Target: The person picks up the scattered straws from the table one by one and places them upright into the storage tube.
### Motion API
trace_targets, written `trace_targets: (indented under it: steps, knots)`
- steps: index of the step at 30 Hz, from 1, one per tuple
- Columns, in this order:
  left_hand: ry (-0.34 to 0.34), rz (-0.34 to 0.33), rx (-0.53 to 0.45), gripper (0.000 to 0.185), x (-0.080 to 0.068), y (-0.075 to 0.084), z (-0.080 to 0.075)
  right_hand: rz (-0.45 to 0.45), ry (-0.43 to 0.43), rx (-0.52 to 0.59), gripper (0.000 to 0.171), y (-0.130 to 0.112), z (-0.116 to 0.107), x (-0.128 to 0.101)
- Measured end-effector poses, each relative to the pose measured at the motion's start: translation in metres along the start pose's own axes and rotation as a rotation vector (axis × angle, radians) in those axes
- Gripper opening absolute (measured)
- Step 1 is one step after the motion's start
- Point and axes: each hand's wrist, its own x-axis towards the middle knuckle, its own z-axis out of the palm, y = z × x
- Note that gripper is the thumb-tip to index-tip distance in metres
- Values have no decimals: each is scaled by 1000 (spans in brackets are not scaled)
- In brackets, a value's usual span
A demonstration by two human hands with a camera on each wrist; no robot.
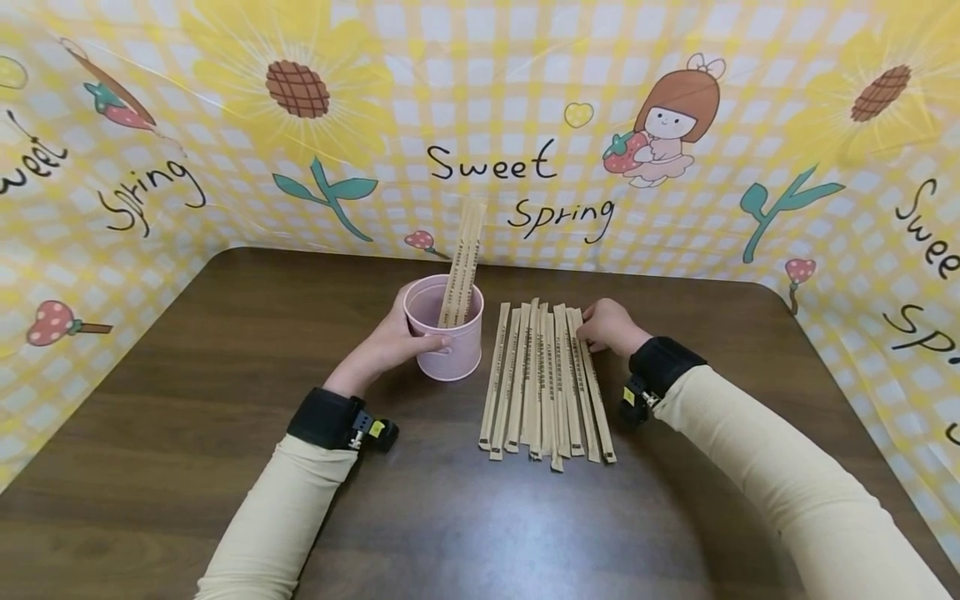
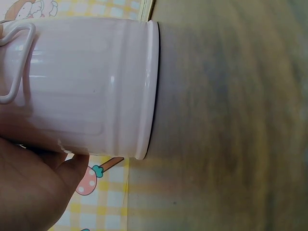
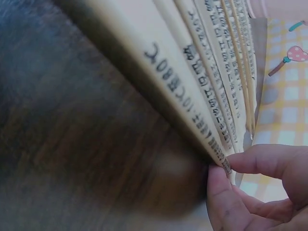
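A pink metal bucket (image 1: 444, 342) stands on the dark wooden table (image 1: 225, 417), with a few paper-wrapped chopsticks (image 1: 462, 262) upright inside it. My left hand (image 1: 390, 343) grips the bucket's left side; the left wrist view shows its pink wall (image 2: 91, 86) and my palm (image 2: 33, 187). Several more wrapped chopsticks (image 1: 543, 383) lie side by side to the bucket's right. My right hand (image 1: 609, 327) pinches the far end of the rightmost chopstick; in the right wrist view a thumb and finger (image 3: 226, 192) close on the end of a wrapper (image 3: 192, 110).
A yellow checked backdrop (image 1: 525, 125) with sunflowers and "Sweet Spring" lettering walls the table at the back and both sides. Bare tabletop lies in front of the chopstick row and to the left of the bucket.
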Motion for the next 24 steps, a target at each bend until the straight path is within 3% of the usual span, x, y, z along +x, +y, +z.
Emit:
trace_targets:
  steps: [8, 14, 20, 24]
  knots:
    - [6, 24, -21, 97, 1, 1, 0, 43, -12, 89, 49, -1, -11, 0]
    - [10, 18, -23, 96, 0, -1, 0, 11, 10, 85, 53, -11, -24, -6]
    - [0, 17, -20, 97, 0, -2, 1, -74, 78, 105, 54, -33, -48, -11]
    - [0, 16, -21, 97, 0, -2, 1, -169, 184, 133, 52, -61, -68, -17]
